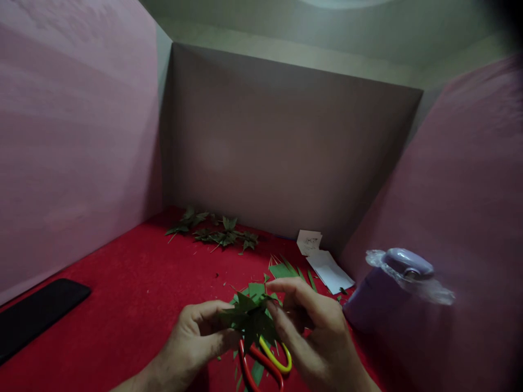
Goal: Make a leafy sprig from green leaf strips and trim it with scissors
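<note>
A dark green pointed leaf (254,318) is held up in front of me between both hands. My left hand (200,335) pinches its left side between thumb and fingers. My right hand (312,326) is at its upper right edge, with thumb and index finger curled close to the leaf. Below the leaf lie scissors with one red handle loop (267,362) and one yellow handle loop (288,363); their blades are hidden. Cut green leaf pieces (257,289) lie behind and under the hands.
Several leafy sprigs (224,235) lie along the back of the red cloth (134,288). White papers (330,271) and green strips (286,269) are at the back right. A purple container (379,294) with clear plastic stands at the right. A black phone-like slab (41,313) lies left. Walls enclose three sides.
</note>
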